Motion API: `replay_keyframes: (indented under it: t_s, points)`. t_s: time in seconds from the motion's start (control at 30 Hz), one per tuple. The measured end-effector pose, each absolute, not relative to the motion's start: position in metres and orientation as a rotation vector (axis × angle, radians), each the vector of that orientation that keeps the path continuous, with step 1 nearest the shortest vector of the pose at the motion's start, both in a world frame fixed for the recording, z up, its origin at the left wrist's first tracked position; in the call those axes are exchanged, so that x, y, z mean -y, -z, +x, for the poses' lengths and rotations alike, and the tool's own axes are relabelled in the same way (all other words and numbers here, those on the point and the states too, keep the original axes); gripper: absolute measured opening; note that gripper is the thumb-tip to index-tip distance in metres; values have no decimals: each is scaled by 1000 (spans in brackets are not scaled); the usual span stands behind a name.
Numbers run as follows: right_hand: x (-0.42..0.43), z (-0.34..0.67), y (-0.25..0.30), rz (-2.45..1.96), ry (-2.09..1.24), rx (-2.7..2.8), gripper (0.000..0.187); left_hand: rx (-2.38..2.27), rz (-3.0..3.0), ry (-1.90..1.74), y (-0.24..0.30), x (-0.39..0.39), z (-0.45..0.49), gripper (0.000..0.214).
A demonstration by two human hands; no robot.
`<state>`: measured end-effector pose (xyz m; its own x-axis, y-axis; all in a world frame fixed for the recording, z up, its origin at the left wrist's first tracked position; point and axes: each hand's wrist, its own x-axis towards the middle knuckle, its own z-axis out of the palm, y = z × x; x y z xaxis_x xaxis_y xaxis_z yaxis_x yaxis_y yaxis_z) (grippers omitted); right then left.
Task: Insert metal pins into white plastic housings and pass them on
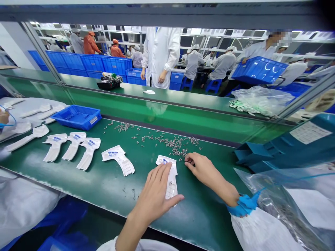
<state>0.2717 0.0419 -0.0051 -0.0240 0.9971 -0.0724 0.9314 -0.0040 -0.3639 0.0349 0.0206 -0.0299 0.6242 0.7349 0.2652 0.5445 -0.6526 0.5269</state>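
Note:
My left hand lies across a white plastic handle-shaped shell, its fingers stretched out flat and its thumb spread by the shell's lower end. To the right, my right hand is curled with thumb and forefinger together at the near edge of a scatter of small metal pieces that look like screws. Whatever its fingertips may hold is too small to make out. Left of my left hand rests another white shell with blue marking. Several similar shells lie farther left.
A shallow blue tray stands at the back left of the green bench. Teal bins and a clear plastic bag occupy the right side. Another person's hand shows at the left edge. A person in a white coat stands beyond.

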Motion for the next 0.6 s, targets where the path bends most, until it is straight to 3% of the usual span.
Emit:
replay_keyframes:
  t_s: [0.17,0.4,0.6]
  points:
    - [-27,267,-12,-1995,-623,1942,22,-1016,2450,-647,30,-20,35,91]
    - [2,227,-32,-1738,-1201,1764,15,-1000,2445,-649,29,-22,36,92]
    - [-2,219,-27,-1751,-1252,1833,15,-992,2448,-653,27,-20,36,90]
